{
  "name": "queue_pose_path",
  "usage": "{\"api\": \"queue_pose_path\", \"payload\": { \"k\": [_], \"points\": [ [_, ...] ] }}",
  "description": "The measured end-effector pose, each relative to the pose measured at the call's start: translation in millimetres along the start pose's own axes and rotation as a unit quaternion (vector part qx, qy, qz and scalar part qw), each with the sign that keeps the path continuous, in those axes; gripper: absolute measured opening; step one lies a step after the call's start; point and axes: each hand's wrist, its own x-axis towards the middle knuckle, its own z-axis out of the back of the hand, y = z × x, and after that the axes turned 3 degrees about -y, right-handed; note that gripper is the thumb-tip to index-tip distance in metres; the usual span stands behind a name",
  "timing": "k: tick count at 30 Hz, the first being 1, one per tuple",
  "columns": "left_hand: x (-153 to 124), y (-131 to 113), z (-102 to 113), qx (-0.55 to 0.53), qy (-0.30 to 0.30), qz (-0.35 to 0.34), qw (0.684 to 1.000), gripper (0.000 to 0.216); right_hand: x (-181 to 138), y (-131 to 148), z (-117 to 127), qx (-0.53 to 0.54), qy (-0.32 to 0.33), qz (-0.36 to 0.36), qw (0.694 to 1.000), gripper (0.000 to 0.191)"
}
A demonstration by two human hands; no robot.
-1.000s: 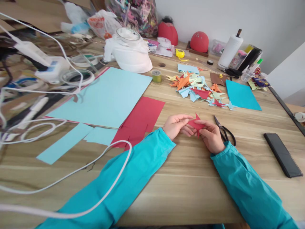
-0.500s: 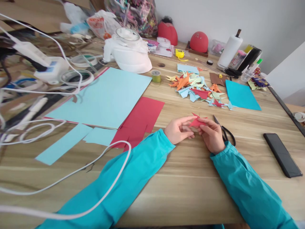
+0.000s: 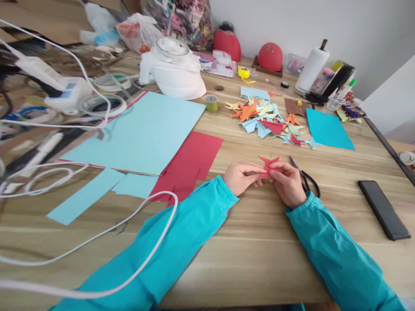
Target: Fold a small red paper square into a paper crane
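Both hands meet over the table around a small red origami crane (image 3: 268, 163), its pointed tips standing up between the fingers. My left hand (image 3: 244, 177) pinches its left side with thumb and fingers. My right hand (image 3: 288, 181) grips the other side between thumb and forefinger. Just beside the right hand lies a pair of scissors (image 3: 306, 179) with black handles, partly hidden by that hand. Beyond the hands is a pile of folded paper cranes (image 3: 270, 116) in orange, blue, green and red.
Pale blue sheets (image 3: 139, 134) and red paper pieces (image 3: 194, 155) lie left. A white cable (image 3: 162, 246) loops above my left sleeve. At right are a phone (image 3: 384, 209) and a bright blue paper stack (image 3: 329, 128). A thread spool (image 3: 212, 103) stands behind.
The red crane has been turned so its points show more clearly upward. My left fingers have closed in on its lower left side; my right hand stays nearly in place.
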Motion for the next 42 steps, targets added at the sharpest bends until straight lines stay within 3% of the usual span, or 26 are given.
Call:
{"api": "queue_pose_path", "payload": {
  "k": [7,12,18,22,26,30,35,38,42],
  "points": [
    [3.8,-3.4,3.3,-0.034,0.015,0.068,0.997,0.026,-0.1,-2.7,3.4,-0.023,0.032,0.022,0.999,0.017],
    [3.0,-5.8,5.3,-0.067,0.032,0.074,0.994,0.034,-2.1,-4.4,4.6,-0.052,0.062,0.037,0.996,0.022],
    [3.9,-8.4,6.0,-0.128,-0.012,0.090,0.988,0.047,-4.5,-0.4,5.5,-0.059,0.089,0.034,0.994,0.038],
    [4.9,-9.0,7.4,-0.093,0.024,0.074,0.993,0.044,-5.8,-1.1,6.2,-0.082,0.127,0.021,0.988,0.044],
    [6.3,-4.2,8.6,-0.090,0.014,0.032,0.995,0.042,-4.2,-5.1,6.0,-0.082,0.075,0.032,0.993,0.044],
    [6.4,-1.1,8.5,-0.100,0.004,0.034,0.994,0.039,-1.8,-7.4,4.8,-0.053,0.024,0.061,0.996,0.050],
    [4.2,-5.1,7.6,-0.043,0.049,0.032,0.997,0.018,-1.0,-6.1,2.0,-0.040,-0.003,0.068,0.997,0.054],
    [3.6,-5.9,6.9,-0.021,0.045,0.053,0.997,0.012,-1.0,-6.7,1.6,-0.040,-0.003,0.083,0.996,0.046],
    [4.0,-5.7,6.7,-0.058,-0.018,0.062,0.996,0.022,-2.7,-7.0,1.6,-0.062,-0.005,0.093,0.994,0.028]
  ]
}}
